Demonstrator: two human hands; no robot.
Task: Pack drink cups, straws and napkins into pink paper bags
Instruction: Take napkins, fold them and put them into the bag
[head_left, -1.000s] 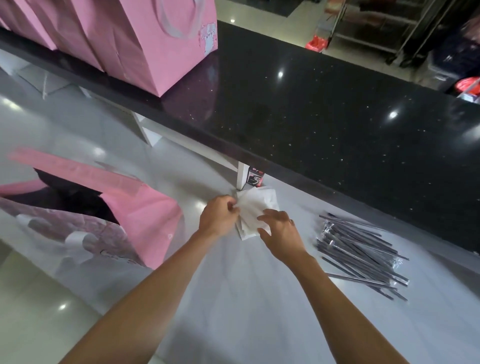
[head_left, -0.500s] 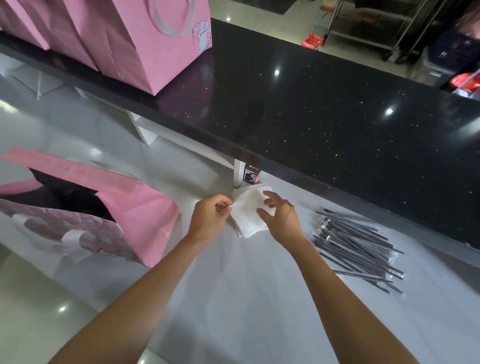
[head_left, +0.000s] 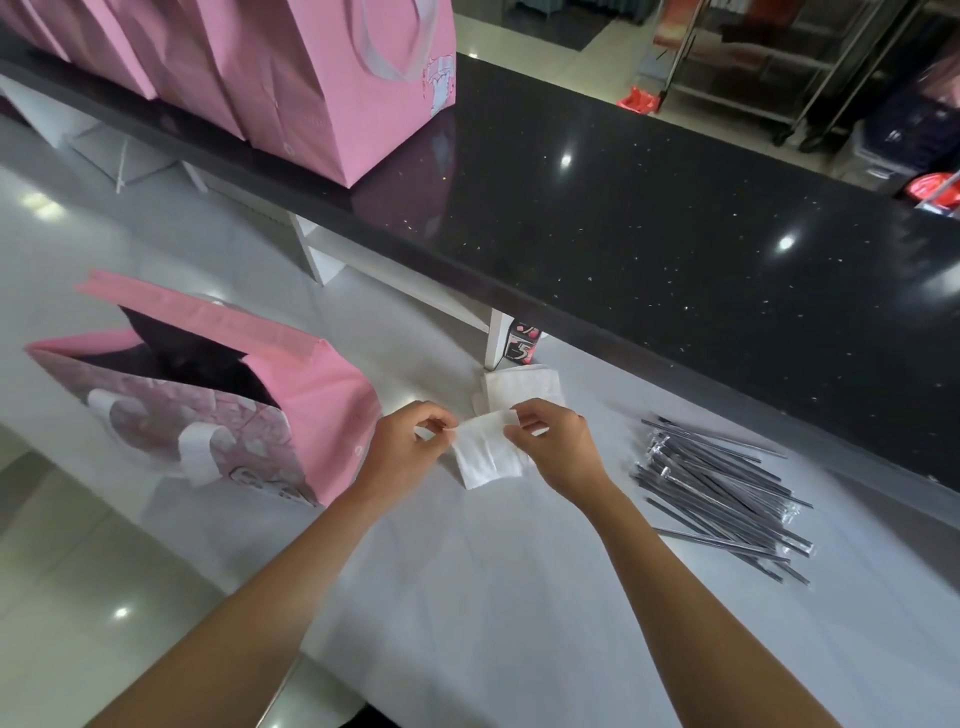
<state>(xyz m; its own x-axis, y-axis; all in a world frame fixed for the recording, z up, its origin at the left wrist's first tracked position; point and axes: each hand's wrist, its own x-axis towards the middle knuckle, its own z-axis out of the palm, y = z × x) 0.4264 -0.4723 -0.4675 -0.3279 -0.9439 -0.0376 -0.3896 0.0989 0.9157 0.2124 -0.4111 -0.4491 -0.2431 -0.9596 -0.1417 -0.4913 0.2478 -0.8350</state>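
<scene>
A white napkin (head_left: 488, 454) hangs between my two hands just above the white counter. My left hand (head_left: 410, 449) pinches its left top corner and my right hand (head_left: 553, 447) pinches its right top corner. Behind it, a small stack of napkins (head_left: 522, 387) lies on the counter under the black shelf edge. An open pink paper bag (head_left: 311, 410) with white handles stands to the left of my hands, its inside dark. A pile of wrapped straws (head_left: 727, 493) lies to the right.
A raised black countertop (head_left: 623, 208) runs across the back, with several upright pink bags (head_left: 311, 78) at its left end. A small red and black box (head_left: 522, 345) sits under its edge. The white counter (head_left: 493, 597) ends at the lower left.
Both hands have lifted one napkin off the stack and drawn it toward me. The stack stays behind on the counter.
</scene>
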